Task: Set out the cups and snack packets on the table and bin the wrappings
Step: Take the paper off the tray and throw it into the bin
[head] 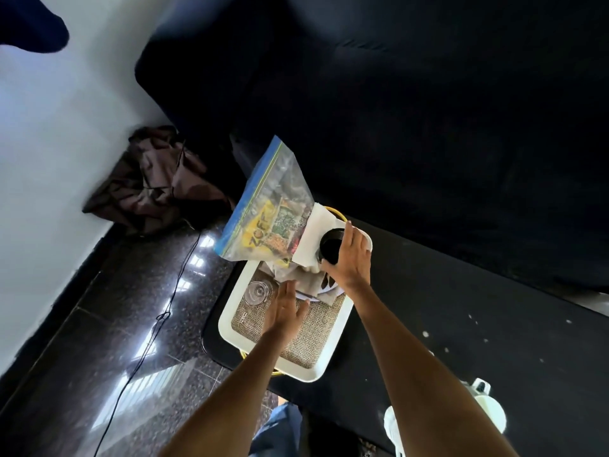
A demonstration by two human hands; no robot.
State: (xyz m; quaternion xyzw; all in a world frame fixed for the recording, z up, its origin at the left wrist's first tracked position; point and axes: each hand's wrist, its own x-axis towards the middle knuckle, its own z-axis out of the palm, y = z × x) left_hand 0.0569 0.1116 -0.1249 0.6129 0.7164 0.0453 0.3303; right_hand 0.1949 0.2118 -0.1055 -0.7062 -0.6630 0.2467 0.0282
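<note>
1. Gripping a black cup (331, 247), the right hand (349, 258) is wrapping its fingers around the cup's right side and rim; grip closed on the cup.
2. The black cup is sitting at the far right end of a white tray (237, 303), over a white paper napkin (318, 225); can't tell if it's resting there or lifted.
3. The left hand (285, 308) is hovering flat over the middle of the tray, fingers straight and together, palm facing right; grip open, holding nothing.
4. A clear glass cup (258, 291) is lying on the tray's woven mat (306, 338), just left of the left hand's fingertips.
5. A clear zip bag (267, 206) with a blue seal strip is leaning up at the far end of the tray; snack packets (263, 225), yellow and green, are showing through it, still inside.
6. A crumpled brownish wrapping (296, 275) is lying on the tray between the bag and the hands, partly under the bag.
7. The tray is sitting on the black worktop (461, 308), near its left corner, with a yellow ring (336, 212) peeking out beyond the far edge.
8. A white bottle-like thing (487, 407) is standing at the worktop's near edge, right of the right forearm.
9. A brown cloth heap (155, 183) is lying on the dark glossy floor (99, 324) by the white wall, and a black cable (164, 308) is running across the floor.
</note>
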